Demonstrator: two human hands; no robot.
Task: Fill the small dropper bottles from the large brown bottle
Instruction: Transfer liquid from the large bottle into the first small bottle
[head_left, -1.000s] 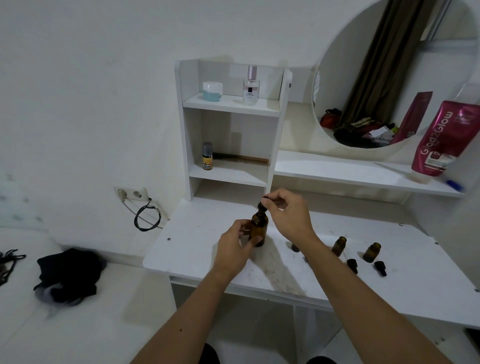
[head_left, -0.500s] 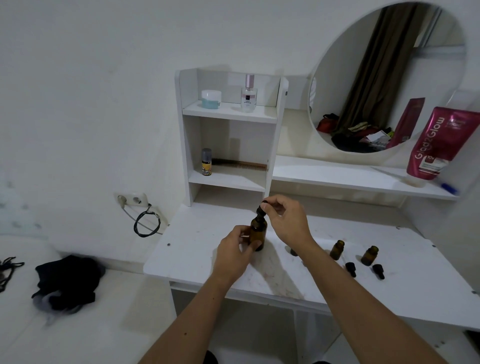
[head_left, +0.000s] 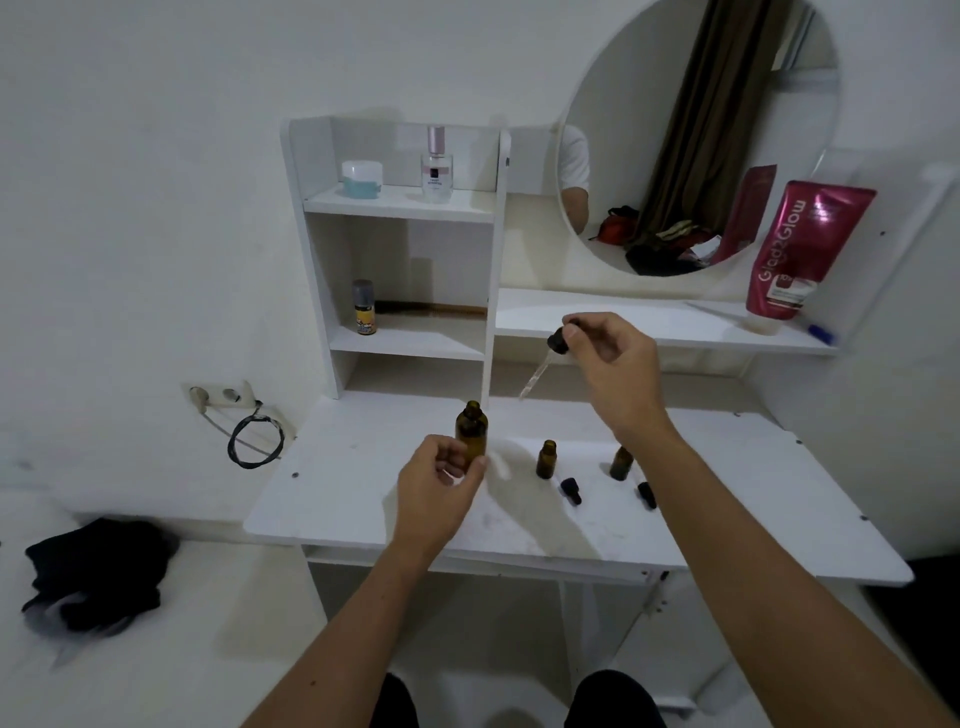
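The large brown bottle (head_left: 471, 430) stands upright and uncapped on the white tabletop (head_left: 363, 483), toward its left half. The left hand (head_left: 441, 486) has its grip curled round the lower part of the bottle, thumb and fingers wrapped at its base. Above and to the right, the right hand (head_left: 605, 358) pinches the black cap of a dropper (head_left: 545, 364) between thumb and fingertips; the glass pipette slants down and to the left, its tip in the air, apart from the bottle's open neck. To the right of the large bottle stand two small dropper bottles, one (head_left: 546, 459) nearer it and one (head_left: 621, 463) partly behind the right forearm, both upright and open. Just in front of each lies a small black dropper cap (head_left: 570, 490) (head_left: 647, 494) on its side. Behind, a white shelf unit (head_left: 311, 249) carries a blue jar (head_left: 362, 179), a clear perfume bottle (head_left: 436, 166) and a small spray can (head_left: 363, 307). A round mirror (head_left: 696, 135) hangs to the right, with a pink tube (head_left: 802, 249) beside it.
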